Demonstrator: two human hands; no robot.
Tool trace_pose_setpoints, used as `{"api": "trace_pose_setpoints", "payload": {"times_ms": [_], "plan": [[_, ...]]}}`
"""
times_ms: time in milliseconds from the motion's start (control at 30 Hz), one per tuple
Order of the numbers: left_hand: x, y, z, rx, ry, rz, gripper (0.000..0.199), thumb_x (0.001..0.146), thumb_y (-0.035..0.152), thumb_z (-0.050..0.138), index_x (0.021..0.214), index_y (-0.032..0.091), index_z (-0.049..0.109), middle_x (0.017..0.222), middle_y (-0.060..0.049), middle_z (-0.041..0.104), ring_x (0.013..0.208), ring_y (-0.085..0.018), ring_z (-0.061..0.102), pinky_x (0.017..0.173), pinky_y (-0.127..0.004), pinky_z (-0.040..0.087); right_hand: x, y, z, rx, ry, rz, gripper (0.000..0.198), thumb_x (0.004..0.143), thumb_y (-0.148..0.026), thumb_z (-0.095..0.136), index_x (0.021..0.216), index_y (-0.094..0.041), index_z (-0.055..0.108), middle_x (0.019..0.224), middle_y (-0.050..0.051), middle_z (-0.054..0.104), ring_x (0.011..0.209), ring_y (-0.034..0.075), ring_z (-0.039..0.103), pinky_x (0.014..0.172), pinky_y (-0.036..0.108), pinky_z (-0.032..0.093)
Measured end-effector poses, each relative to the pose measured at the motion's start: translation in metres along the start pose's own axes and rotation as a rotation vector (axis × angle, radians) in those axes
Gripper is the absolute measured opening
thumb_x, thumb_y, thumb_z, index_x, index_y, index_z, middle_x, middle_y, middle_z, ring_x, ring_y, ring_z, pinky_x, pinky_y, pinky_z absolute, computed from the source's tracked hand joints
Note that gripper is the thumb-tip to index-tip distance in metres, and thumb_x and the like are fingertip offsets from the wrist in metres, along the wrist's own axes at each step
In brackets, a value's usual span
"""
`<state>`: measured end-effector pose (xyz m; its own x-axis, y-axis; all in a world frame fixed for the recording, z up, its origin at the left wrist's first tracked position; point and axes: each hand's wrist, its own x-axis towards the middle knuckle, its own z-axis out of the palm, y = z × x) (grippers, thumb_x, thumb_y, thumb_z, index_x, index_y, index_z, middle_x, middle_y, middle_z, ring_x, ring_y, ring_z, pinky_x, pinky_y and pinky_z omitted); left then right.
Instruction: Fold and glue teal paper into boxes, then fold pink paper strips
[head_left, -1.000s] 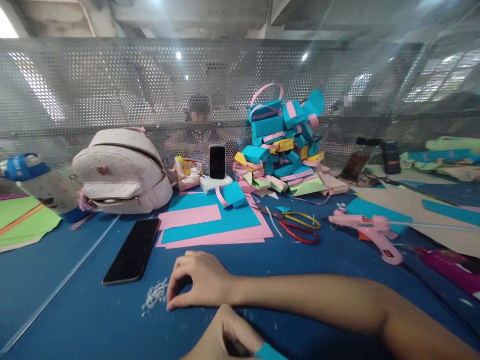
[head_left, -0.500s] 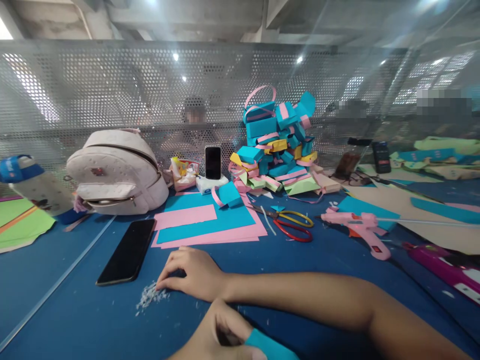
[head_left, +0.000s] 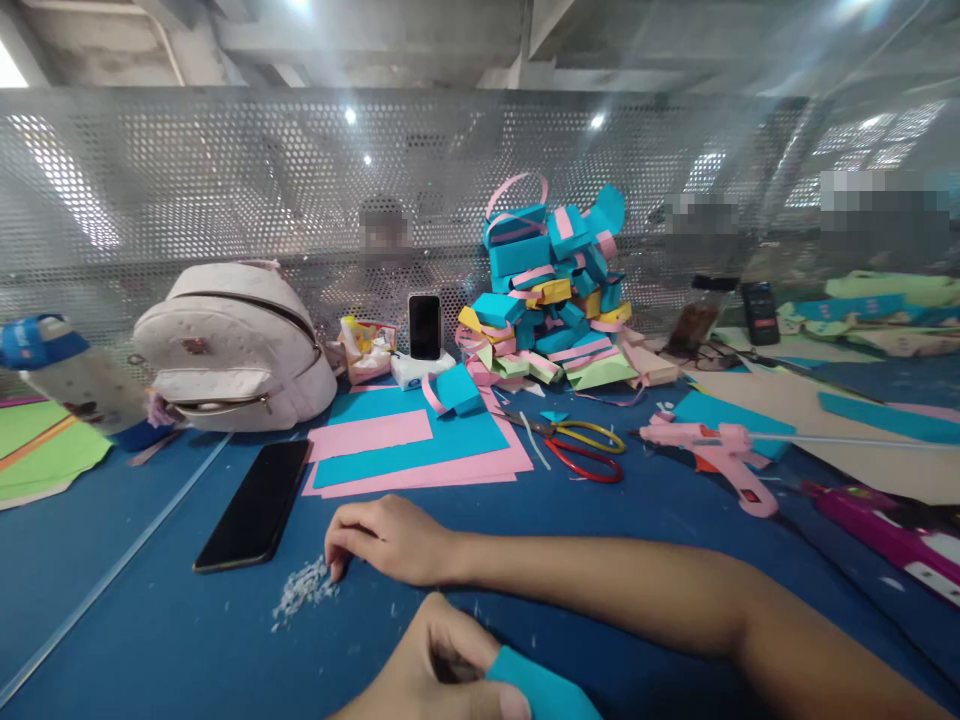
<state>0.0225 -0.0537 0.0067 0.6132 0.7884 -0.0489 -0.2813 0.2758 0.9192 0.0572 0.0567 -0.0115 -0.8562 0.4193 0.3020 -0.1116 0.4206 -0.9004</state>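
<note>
At the bottom edge, my left hand is closed around a piece of blue paper, thumb on top; much of the paper is out of frame. My right arm reaches across from the right. Its hand, my right hand, rests on the blue table with curled fingers, the fingertips down at the right edge of a small heap of whitish scraps. Whether anything is between those fingertips is too small to see. A dark phone lies just beyond the heap.
Blue and pink sheets lie ahead, near scissors with red and yellow handles. Further right are a pink glue gun and a purple case. Behind stand a white backpack, a bottle and piled paper boxes.
My right hand has drawn back slightly to the right, its fingers curling more at the heap's edge. My left hand keeps hold of the blue paper nearly in place.
</note>
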Motion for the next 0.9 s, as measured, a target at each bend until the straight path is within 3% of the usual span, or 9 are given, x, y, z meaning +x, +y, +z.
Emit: {"api": "trace_pose_setpoints", "payload": {"times_ms": [100,267,533,633,733,900], "plan": [[0.000,0.006,0.003,0.016,-0.007,-0.011,0.034,0.079,0.043,0.077,0.093,0.013,0.082,0.082,-0.009,0.080,0.069,-0.017,0.072,0.071,-0.020,0.055,0.000,-0.001,0.001,0.059,0.004,-0.007,0.020,0.098,-0.017,0.044,0.085,-0.018,0.059,0.078,0.001,0.070,0.080,0.013,0.067,0.074,0.021,0.047],[0.000,0.011,0.007,0.036,0.017,-0.025,0.037,0.077,0.047,0.077,0.094,0.014,0.081,0.078,-0.008,0.079,0.064,-0.014,0.069,0.068,-0.018,0.053,-0.001,0.002,0.001,0.142,-0.073,0.008,0.019,0.099,-0.018,0.042,0.085,-0.019,0.056,0.063,-0.002,0.065,0.067,0.012,0.064,0.066,0.020,0.045],[0.000,0.009,0.005,0.048,0.032,-0.059,0.038,0.077,0.047,0.077,0.093,0.013,0.082,0.083,-0.010,0.080,0.070,-0.019,0.071,0.070,-0.022,0.053,0.000,0.005,0.000,0.160,-0.039,0.007,0.020,0.099,-0.020,0.044,0.082,-0.018,0.055,0.081,0.003,0.067,0.074,0.012,0.057,0.067,0.020,0.043],[0.000,0.003,0.001,0.058,0.064,-0.052,0.038,0.075,0.049,0.078,0.089,0.013,0.083,0.082,-0.011,0.079,0.072,-0.020,0.071,0.067,-0.022,0.051,-0.001,0.004,-0.002,0.188,-0.160,-0.013,0.019,0.099,-0.019,0.045,0.082,-0.017,0.055,0.077,0.001,0.065,0.070,0.011,0.056,0.065,0.019,0.043],[0.001,-0.003,-0.003,0.064,0.065,-0.048,0.037,0.073,0.049,0.079,0.086,0.014,0.083,0.075,-0.009,0.079,0.061,-0.015,0.067,0.060,-0.018,0.048,-0.002,0.002,-0.002,0.155,-0.309,-0.049,0.018,0.097,-0.017,0.050,0.081,-0.017,0.058,0.075,0.000,0.062,0.068,0.010,0.055,0.068,0.018,0.044],[0.002,-0.001,-0.002,0.042,0.044,-0.079,0.037,0.074,0.050,0.078,0.088,0.016,0.083,0.071,-0.006,0.076,0.056,-0.010,0.060,0.061,-0.016,0.048,-0.002,0.001,-0.003,0.083,-0.053,-0.015,0.021,0.099,-0.016,0.046,0.082,-0.017,0.058,0.083,0.001,0.064,0.076,0.011,0.057,0.072,0.019,0.044]]}}
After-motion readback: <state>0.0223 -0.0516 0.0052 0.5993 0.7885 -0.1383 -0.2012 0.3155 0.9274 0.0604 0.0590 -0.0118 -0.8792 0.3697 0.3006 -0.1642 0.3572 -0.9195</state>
